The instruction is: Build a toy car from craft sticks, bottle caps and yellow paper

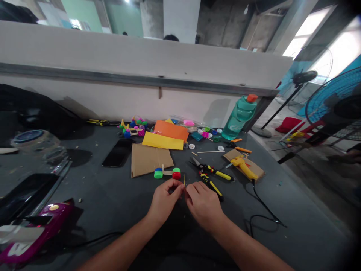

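My left hand (166, 197) and my right hand (203, 203) meet above the near part of the dark table, fingertips almost touching. Both are pinched around a thin yellow strip (184, 180), whose upper end sticks up between them; its lower end is hidden by my fingers. Just beyond my left hand stands a small piece made of green, blue and red bottle caps (176, 173) joined by a wooden stick. Past my right hand lie yellow-and-black pliers (210, 183) and snips (220, 173).
A cardboard piece (148, 160), a yellow sheet (163, 141) and an orange sheet (172, 130) lie further back. A phone (117, 153) is left of them. At right are a yellow glue gun (244, 168) with its cord and a teal bottle (238, 118). A clear jar (39, 146) stands left.
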`<state>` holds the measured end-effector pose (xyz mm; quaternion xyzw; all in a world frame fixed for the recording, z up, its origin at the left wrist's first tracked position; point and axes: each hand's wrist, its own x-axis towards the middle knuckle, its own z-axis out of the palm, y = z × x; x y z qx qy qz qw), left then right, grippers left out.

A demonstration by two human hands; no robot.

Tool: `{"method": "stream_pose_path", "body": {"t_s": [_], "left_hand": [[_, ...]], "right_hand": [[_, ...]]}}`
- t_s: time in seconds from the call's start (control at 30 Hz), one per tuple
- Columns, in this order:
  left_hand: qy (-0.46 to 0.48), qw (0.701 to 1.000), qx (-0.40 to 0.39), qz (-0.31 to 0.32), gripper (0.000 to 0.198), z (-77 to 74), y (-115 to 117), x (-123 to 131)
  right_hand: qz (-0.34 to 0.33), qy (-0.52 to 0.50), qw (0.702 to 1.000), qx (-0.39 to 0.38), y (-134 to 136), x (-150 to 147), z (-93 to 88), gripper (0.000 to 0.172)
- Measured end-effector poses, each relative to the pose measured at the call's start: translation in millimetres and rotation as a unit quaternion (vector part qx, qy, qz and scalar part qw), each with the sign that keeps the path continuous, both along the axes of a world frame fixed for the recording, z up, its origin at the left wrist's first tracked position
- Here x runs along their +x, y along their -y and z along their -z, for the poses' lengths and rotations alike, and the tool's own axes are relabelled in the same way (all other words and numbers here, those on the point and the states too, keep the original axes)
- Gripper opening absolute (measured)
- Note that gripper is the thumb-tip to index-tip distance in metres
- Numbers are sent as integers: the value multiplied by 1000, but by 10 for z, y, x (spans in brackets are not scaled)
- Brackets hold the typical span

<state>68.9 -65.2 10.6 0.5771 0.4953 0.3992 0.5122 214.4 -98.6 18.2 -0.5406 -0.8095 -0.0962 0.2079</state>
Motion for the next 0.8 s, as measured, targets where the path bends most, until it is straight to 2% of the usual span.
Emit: {"method": "stream_pose_path", "body": {"t_s": [0.23, 0.3, 0.37, 0.43, 0.47, 0.53, 0.63, 0.7, 0.8], "left_hand": [[6, 1000, -12, -16, 18, -36, 2, 19], [-2, 1000, -8, -25, 18, -53, -9, 10], [0, 999, -2, -41, 20, -68, -22, -8], [35, 998, -18, -52, 20, -76, -34, -28], [61, 996, -36, -56, 21, -77, -38, -35], [111, 989, -72, -59, 23, -72, -41, -44], [141, 985, -82, -62, 24, -60, -37, -42], [139, 986, -75, -61, 23, -54, -35, -37], [135, 986, -74, -57, 21, -56, -32, -31]], "right_hand": [[-25, -16, 999, -35, 24, -4, -25, 18], [-39, -54, 996, -54, 21, -3, -34, 17], [-39, -143, 985, -86, 5, 13, -46, 11], [-5, -273, 952, -135, -27, 40, -51, 14], [18, -340, 925, -167, -45, 54, -47, 17], [47, -455, 855, -243, -79, 69, -28, 24], [30, -554, 755, -349, -100, 43, 14, 28], [15, -566, 730, -384, -93, 3, 34, 26], [28, -553, 735, -390, -80, -53, 40, 21]]}}
